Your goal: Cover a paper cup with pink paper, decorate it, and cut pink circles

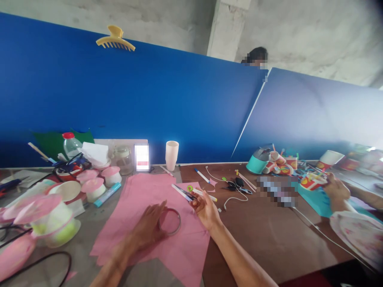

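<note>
Pink paper looks light and floppy; left hand presses flat on a tape ring, right hand pinches scissors.

A yellow hair clip sits on top of the blue partition. Along its foot on the table stand a red-capped bottle, a glass jar and a stack of white cups. Pink-topped cups crowd the left, with a blue marker just beside them. Further right lie a white cable, a teal pot and printed paper cups. A co-worker's hand rests at the right edge.
</note>
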`<state>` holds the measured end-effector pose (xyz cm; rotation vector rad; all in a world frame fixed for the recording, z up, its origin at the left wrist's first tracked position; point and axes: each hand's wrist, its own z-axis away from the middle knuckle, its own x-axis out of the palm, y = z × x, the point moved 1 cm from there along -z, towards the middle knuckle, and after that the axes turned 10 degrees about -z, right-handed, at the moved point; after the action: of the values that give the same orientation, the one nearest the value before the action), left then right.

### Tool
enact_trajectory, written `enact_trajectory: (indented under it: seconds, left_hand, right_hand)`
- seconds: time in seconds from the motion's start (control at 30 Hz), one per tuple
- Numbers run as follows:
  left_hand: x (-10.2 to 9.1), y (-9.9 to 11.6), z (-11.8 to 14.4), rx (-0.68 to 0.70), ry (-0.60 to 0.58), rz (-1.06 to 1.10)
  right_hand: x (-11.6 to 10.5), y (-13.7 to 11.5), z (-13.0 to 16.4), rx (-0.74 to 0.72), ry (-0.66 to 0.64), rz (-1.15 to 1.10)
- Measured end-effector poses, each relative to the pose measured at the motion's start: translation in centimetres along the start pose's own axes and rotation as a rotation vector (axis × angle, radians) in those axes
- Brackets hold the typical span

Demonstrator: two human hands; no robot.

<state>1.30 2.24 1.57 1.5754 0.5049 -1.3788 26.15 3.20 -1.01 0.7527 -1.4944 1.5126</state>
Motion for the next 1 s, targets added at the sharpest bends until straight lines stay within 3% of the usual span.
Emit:
enact_trajectory:
  seconds: [0.17,0.4,0.63,0.77,1.0]
  left_hand:
    - [0.2,-0.2,-0.1,0.012,-0.003,0.017]
    - [0.8,-0.7,-0.2,0.029,0.012,0.006]
    - [0.2,0.0,0.0,-0.006,-0.014,0.010]
    - [0.2,-0.1,0.1,0.027,-0.006,0.012]
    - [0.5,-0.1,0.0,0.013,-0.030,-0.012]
  right_hand:
    - [0.4,0.1,0.5,-0.009,-0.072,0.055]
    - [0.5,0.3,0.5,-0.057,-0.028,0.048]
    - [0.7,-0.1,0.7,0.063,-0.084,0.019]
    - [0.5,-0.4,0.7,0.058,-0.086,0.006]
    - [0.8,1.2,1.6,0.004,-0.175,0.269]
